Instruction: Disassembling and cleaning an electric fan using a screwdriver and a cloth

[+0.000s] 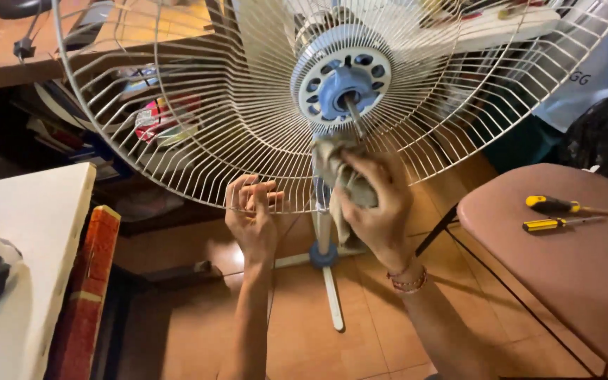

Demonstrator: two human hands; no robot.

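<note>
Gripping the lower rim of the white wire fan guard [198,119] with your left hand [251,218], you clamp your right hand [378,211] on a grey cloth [332,165] just below the blue hub [343,88] — two yellow-handled screwdrivers [554,214] lie well apart on the pink stool [571,274].

Both forearms are bare, no sleeves – the right hand [378,211] wears beaded bracelets [408,280] at the wrist – pinkish beads

one fan grille [198,105], one cloth [339,179], two screwdrivers [561,205] (yellow-handled, on the stool [571,267]), two hands [251,218].
</note>
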